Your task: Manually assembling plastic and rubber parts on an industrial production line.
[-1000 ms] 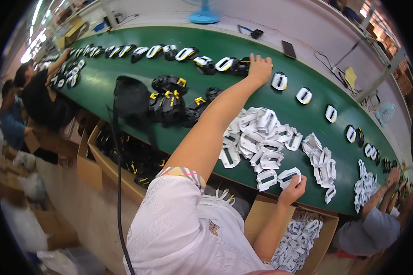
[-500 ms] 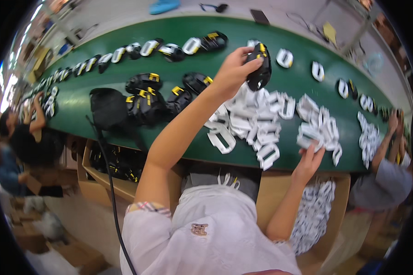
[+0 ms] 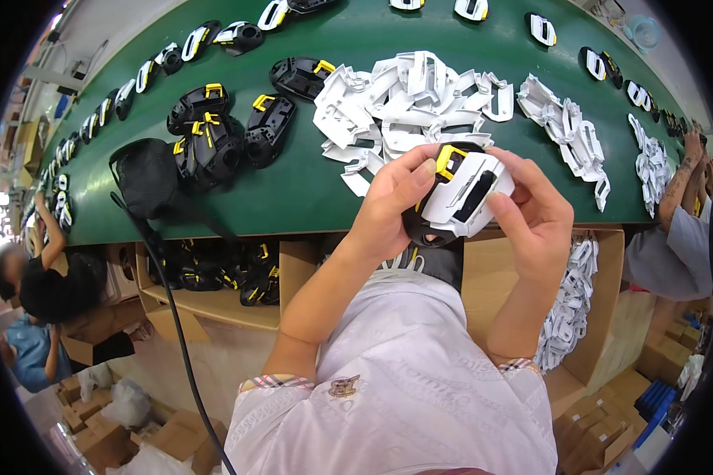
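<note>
In front of my waist, both hands close around one assembly. My left hand (image 3: 384, 206) grips the left side of a black plastic housing (image 3: 413, 226) with a yellow clip (image 3: 449, 161) at its upper end. A white plastic cover (image 3: 450, 204) with a long slot lies over the housing's face. My right hand (image 3: 537, 218) holds that cover from the right, thumb on its face near the slot. Whether the cover is snapped in cannot be seen. Just beyond my hands spreads a pile of white covers (image 3: 436, 127).
Black housings (image 3: 269, 131) lie left on the green table (image 3: 293, 202), beside a black mesh bag (image 3: 146, 178). Cardboard boxes below hold black parts (image 3: 206, 265) and white covers (image 3: 569, 305). Finished-looking pieces (image 3: 543, 30) line the far side. Co-workers sit at both sides; a black cable (image 3: 184, 340) hangs left.
My left hand has brought the black housing back from the far side toward my body. My right hand has come left with a white cover, which now lies against the housing. The view has shifted.
</note>
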`<act>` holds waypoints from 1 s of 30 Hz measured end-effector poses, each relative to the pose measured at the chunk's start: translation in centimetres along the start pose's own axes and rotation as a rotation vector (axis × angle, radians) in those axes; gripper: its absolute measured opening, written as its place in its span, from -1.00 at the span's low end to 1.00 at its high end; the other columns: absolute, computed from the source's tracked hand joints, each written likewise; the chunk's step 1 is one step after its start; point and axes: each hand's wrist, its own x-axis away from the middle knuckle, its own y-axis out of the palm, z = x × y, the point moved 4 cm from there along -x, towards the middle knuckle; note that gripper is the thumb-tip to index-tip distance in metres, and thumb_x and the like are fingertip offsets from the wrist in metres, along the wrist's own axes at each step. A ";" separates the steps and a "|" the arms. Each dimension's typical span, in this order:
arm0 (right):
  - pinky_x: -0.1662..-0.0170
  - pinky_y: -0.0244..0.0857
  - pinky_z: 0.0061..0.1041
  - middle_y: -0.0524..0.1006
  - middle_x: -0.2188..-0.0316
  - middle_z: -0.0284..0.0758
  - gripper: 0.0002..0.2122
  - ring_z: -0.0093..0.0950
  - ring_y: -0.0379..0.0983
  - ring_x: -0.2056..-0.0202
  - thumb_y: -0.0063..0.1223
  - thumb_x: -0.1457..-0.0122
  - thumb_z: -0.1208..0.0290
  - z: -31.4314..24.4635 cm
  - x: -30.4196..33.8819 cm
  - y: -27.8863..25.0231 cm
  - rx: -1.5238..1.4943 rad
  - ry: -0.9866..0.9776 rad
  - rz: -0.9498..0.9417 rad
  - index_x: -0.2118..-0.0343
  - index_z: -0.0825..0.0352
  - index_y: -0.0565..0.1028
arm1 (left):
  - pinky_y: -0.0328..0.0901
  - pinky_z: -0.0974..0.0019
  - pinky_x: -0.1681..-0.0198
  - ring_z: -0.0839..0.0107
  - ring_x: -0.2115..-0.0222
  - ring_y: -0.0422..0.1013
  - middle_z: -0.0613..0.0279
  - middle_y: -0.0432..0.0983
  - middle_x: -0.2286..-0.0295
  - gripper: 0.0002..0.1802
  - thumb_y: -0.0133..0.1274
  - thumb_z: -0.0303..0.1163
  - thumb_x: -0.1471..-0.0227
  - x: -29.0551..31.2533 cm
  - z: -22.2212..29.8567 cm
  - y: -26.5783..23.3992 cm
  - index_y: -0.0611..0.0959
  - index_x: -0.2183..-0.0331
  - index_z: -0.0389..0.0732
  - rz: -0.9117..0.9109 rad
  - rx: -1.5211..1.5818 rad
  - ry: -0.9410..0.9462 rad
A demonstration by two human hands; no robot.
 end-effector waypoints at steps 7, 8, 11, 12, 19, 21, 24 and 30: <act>0.30 0.24 -0.73 0.34 0.32 -0.38 -0.59 -0.66 0.33 0.37 0.08 0.01 0.67 0.6 0.7 -1.0 0.213 -0.024 -0.080 0.02 0.41 0.40 | 0.33 0.53 0.32 0.60 0.39 0.41 0.20 0.47 0.33 -0.49 0.18 -0.39 0.16 0.3 -0.3 0.3 0.43 0.14 -0.38 0.061 -0.065 -0.004; 0.30 0.24 -0.73 0.34 0.32 -0.38 -0.59 -0.66 0.33 0.37 0.08 0.01 0.67 0.7 0.9 -0.7 0.213 -0.013 -0.076 0.02 0.41 0.40 | 0.33 0.53 0.33 0.60 0.42 0.41 0.21 0.48 0.35 -0.51 0.20 -0.39 0.18 0.4 -0.5 0.4 0.46 0.17 -0.38 0.042 -0.085 -0.019; 0.24 0.27 -0.65 0.39 0.27 -0.34 -0.57 -0.60 0.38 0.28 0.08 -0.06 0.52 1.8 1.0 0.1 -0.160 0.096 0.085 -0.02 0.46 0.31 | 0.29 0.56 0.38 0.65 0.46 0.37 0.27 0.47 0.42 -0.57 0.22 -0.37 0.20 0.4 -0.9 0.2 0.50 0.25 -0.36 0.029 -0.212 0.005; 0.24 0.27 -0.65 0.39 0.27 -0.34 -0.57 -0.60 0.38 0.28 0.08 -0.06 0.52 2.5 1.5 0.0 -0.156 0.098 0.082 -0.02 0.46 0.31 | 0.27 0.57 0.41 0.67 0.48 0.34 0.30 0.47 0.45 -0.60 0.23 -0.36 0.20 0.3 -0.7 0.3 0.51 0.28 -0.35 0.026 -0.276 0.030; 0.36 0.27 -0.67 0.49 0.41 -0.32 -0.74 -0.63 0.40 0.41 0.09 -0.08 0.48 2.0 2.4 0.5 -0.023 0.195 0.014 0.21 0.54 0.45 | 0.12 0.51 0.60 0.65 0.64 0.21 0.32 0.36 0.69 -0.69 0.14 -0.26 0.07 0.5 0.1 0.3 0.49 0.52 -0.33 0.073 -0.657 0.150; 0.37 0.26 -0.68 0.49 0.43 -0.32 -0.77 -0.63 0.39 0.43 0.09 -0.07 0.49 1.5 2.7 0.4 0.030 0.214 0.024 0.24 0.53 0.46 | 0.11 0.51 0.62 0.63 0.66 0.21 0.30 0.35 0.71 -0.70 0.12 -0.26 0.06 0.9 -0.2 0.5 0.48 0.53 -0.33 0.074 -0.767 0.238; 0.40 0.22 -0.69 0.48 0.47 -0.32 -0.81 -0.63 0.38 0.46 0.11 -0.03 0.52 1.9 2.9 0.2 -0.009 0.265 0.034 0.31 0.51 0.47 | 0.10 0.49 0.64 0.58 0.69 0.20 0.25 0.33 0.73 -0.71 0.09 -0.29 0.04 1.1 -0.2 0.6 0.48 0.53 -0.34 0.066 -0.914 0.340; 0.15 0.28 -0.41 0.49 0.30 -0.37 -0.75 -0.33 0.39 0.21 0.18 0.26 0.57 -1.5 2.4 0.2 0.618 -0.290 0.042 0.40 0.23 0.57 | 0.23 0.40 0.18 0.44 0.21 0.32 0.09 0.36 0.17 -0.45 -0.01 -0.12 -0.04 -0.2 0.9 0.4 0.38 0.07 -0.34 -0.022 -0.813 0.469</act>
